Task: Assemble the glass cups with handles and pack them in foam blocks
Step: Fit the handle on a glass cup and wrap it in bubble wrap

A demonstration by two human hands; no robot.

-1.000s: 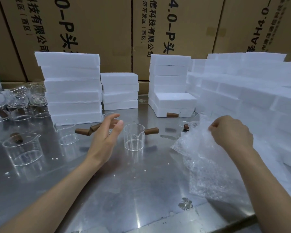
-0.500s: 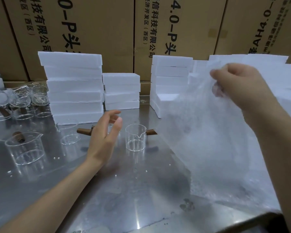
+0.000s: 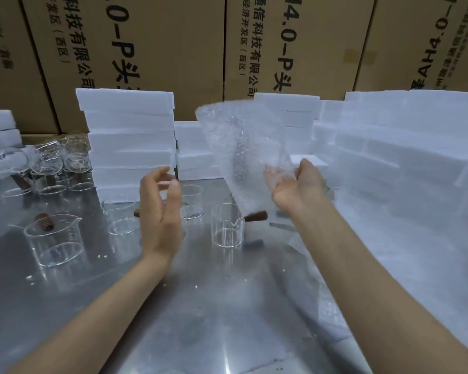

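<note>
Brown cardboard cartons backed a shiny steel tabletop [image 3: 227,333]. Right hand [image 3: 295,184] held a clear bubble-wrap sheet [image 3: 241,147] upright, fingers [image 3: 272,172] curled on it; left hand [image 3: 160,209] hovered, fingers apart. Below the fingers stood a clear glass cup with brown handle [image 3: 227,225], probably next for wrapping, before going into the white foam blocks [image 3: 130,141].

All legible print stands on the brown cardboard cartons [image 3: 157,41] stacked behind the table, in black, running sideways down each face; one carton shows the large characters ".0-P头" beside a smaller column "科技有限公司" and, smaller again, "(西区)"; the next carton [image 3: 287,41] to the right repeats "4.0-P头", with "通信科技有限公司" and "经济开发区 (西区)" alongside; the carton at far right [image 3: 427,41] carries the same kind of print turned the other way, of which "AH4.0" can be made out; the small columns at its edge are too blurred to read.
</note>
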